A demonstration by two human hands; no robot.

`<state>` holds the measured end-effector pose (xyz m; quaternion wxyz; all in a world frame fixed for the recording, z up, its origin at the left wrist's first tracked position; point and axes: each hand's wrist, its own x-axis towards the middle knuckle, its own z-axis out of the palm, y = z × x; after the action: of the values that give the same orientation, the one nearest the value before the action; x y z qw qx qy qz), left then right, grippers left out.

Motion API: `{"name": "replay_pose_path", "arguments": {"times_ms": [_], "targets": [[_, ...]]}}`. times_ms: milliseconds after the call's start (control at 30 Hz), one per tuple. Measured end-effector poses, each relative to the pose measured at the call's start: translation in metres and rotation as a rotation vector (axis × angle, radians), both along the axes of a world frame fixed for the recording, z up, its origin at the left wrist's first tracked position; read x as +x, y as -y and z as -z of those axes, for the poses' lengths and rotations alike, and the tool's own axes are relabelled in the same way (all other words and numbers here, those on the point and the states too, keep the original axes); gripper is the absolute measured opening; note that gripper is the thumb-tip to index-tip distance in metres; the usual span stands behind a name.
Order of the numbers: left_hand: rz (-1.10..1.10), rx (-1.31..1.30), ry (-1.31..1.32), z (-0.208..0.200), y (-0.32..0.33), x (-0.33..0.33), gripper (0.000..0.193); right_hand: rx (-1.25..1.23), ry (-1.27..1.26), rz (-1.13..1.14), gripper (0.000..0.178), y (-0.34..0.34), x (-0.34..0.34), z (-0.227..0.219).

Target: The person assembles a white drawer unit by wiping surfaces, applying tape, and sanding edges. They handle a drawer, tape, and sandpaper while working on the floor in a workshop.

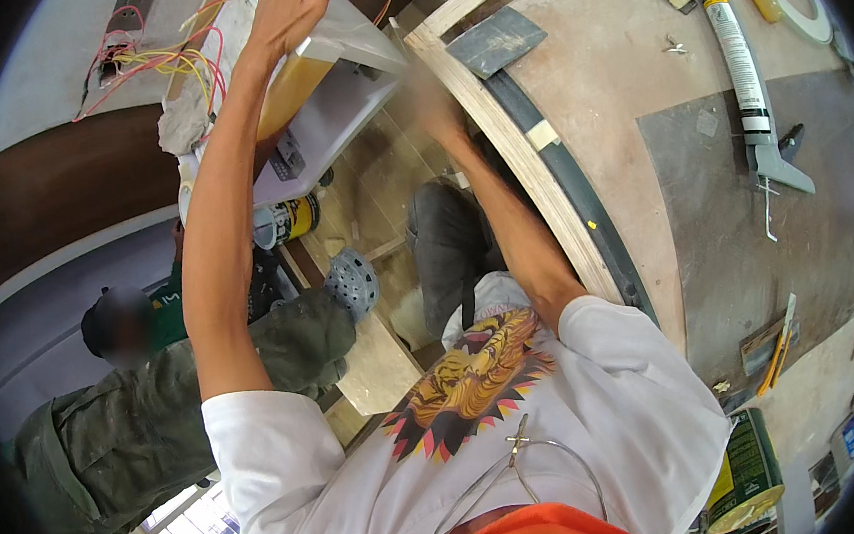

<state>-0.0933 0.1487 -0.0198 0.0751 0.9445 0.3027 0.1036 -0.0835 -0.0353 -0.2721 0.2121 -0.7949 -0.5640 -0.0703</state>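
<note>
White unit [368,51] — left hand [288,9] at its edge, arm [221,253] outstretched.

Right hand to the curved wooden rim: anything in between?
Nothing visible stands between the right hand and the curved wooden rim beside it. The hand is blurred, so whether it touches the rim can't be told.

**Lilac, brown and bare wood**

A tan floor [379,160], marked with straight joint lines, shows in the middle. At left runs a pale lilac wall [42,342], edged with white trim [75,259]; a dark brown band [40,197] lies along the trim's far side. At lower left a framed window [192,531] shines almost white. A broad, pinkish-tan counter [590,43] fills the right, with a grey sheet [709,215] over part of it and a layered wood edge [527,164].
</note>
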Motion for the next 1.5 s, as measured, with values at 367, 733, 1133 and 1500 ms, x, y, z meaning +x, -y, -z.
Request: {"name": "replay_pose_path", "arguments": {"times_ms": [367, 733, 1133, 1500], "targets": [[0.021, 0.054, -0.057, -0.001, -0.006, -0.004, 0.058, 0.32, -1.158, -0.161, 0.053, -0.011, -0.001, -0.032], [0.058, 0.031, -0.064, 0.014, -0.021, -0.014, 0.057, 0.269, -1.22, -0.118, 0.051, -0.003, -0.003, -0.065], [0.054, 0.093, -0.057, 0.014, -0.016, -0.014, 0.056, 0.627, -0.829, -0.052, 0.052, -0.015, -0.016, -0.086], [0.023, 0.045, -0.01, 0.005, -0.004, -0.001, 0.051, 0.248, -1.11, -0.201, 0.052, -0.021, 0.021, -0.101]]}}
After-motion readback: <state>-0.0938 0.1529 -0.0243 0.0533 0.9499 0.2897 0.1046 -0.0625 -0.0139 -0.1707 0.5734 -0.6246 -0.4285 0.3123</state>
